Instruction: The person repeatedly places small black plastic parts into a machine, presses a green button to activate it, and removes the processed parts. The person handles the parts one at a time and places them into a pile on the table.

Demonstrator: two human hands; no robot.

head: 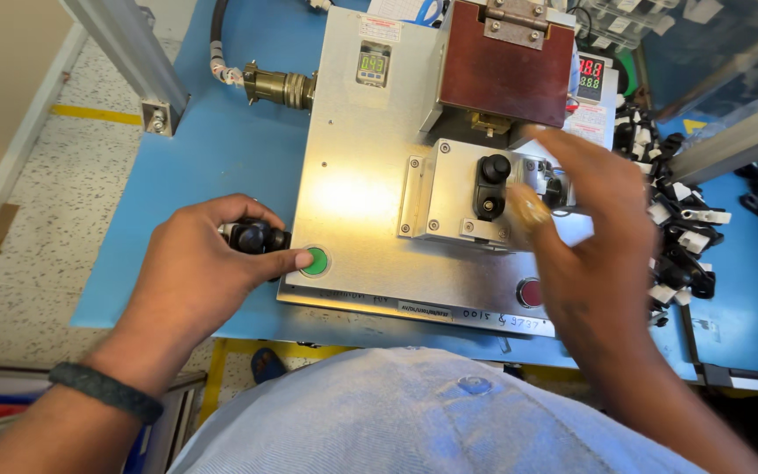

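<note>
My left hand (195, 272) holds a small black part (254, 237) at the left edge of a metal press fixture (353, 184), and its thumb rests on the green button (315, 261). My right hand (585, 237) hovers blurred over the fixture's right side, fingers apart, holding nothing I can see. It is above the red button (528, 292) and beside the nest block, where another black part (491, 184) sits. A brown press head (506, 61) hangs above the nest.
A pile of black and white parts (673, 219) lies right of the fixture on the blue table (221, 149). A cable with a metal connector (278, 86) enters at the back left. Small digital displays sit on the fixture's top.
</note>
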